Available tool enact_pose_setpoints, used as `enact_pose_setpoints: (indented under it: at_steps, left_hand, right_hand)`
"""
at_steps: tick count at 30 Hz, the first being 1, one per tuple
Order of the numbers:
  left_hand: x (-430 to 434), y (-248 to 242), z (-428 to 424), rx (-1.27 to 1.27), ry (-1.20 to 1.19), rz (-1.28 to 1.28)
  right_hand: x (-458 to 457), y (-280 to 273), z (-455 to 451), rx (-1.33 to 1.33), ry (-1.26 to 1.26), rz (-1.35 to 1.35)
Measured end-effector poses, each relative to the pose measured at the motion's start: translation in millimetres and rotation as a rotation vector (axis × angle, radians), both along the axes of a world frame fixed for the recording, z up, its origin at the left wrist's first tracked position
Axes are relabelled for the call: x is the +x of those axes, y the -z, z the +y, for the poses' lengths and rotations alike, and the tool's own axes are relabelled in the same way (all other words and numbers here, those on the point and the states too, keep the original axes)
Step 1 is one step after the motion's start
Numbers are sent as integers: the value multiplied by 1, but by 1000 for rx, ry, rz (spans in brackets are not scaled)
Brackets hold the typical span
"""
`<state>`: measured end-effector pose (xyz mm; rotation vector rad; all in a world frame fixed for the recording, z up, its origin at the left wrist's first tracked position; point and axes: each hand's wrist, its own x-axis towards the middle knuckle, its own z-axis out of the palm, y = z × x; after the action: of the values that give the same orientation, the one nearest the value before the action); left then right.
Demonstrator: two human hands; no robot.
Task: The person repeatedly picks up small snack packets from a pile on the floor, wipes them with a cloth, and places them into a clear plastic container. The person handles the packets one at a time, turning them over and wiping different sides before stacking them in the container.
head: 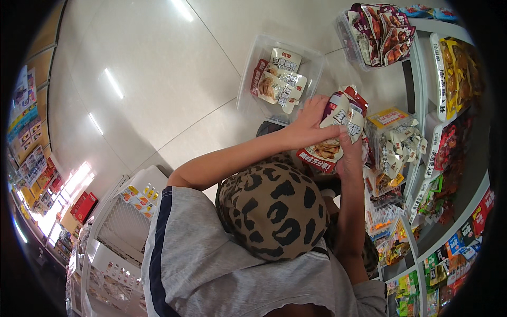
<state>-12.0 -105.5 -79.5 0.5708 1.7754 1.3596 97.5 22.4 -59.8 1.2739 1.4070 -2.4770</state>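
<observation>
My left hand (311,119) and my right hand (350,152) hold a small stack of snack pouches (330,146) between them, thumbs on top. The pouches are cream with red and purple parts and food pictures. Behind my left hand, a clear plastic bin (245,93) stands on the floor with several similar cream and red pouches (277,83) lying in it. Just right of my right hand, a clear container (372,134) holds many small cream packets (396,146). My leopard-print clothing (273,210) bulges below my hands.
A clear bin (346,47) heaped with purple and cream pouches (382,35) stands at the upper right. Curving shelves (420,91) of packaged snacks line the right side. White perforated plastic baskets (115,261) stand at the lower left, and tiled floor (158,79) extends beyond them.
</observation>
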Motion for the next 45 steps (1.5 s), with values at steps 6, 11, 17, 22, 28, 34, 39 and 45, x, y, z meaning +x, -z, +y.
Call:
enact_pose_setpoints:
  at_steps: [6, 11, 17, 22, 28, 34, 39, 45]
  left_hand:
    - [-22, 23, -27, 27, 103, 62]
    - [-61, 78, -51, -436, 354, 828]
    - [-80, 88, -41, -431, 592, 894]
    - [-86, 82, -39, -462, 173, 399]
    - [-73, 110, -35, -128, -604, -473]
    - [-36, 131, -36, 311, -1111, -880]
    - [-18, 115, -41, 296, -752, -638]
    - [-24, 140, -50, -351, -516, -168]
  right_hand:
    - [11, -1, -2, -46, 27, -92]
    - [1, -2, 8, -72, -10, -106]
    - [-6, -2, 3, -94, -65, -53]
    - [1, 5, -8, -113, -34, -96]
    - [9, 5, -8, -81, -187, -264]
    - [-72, 14, -29, 215, -437, 48]
    - [-99, 71, -15, 42, -625, 2]
    - [-96, 78, -7, -214, -485, -183]
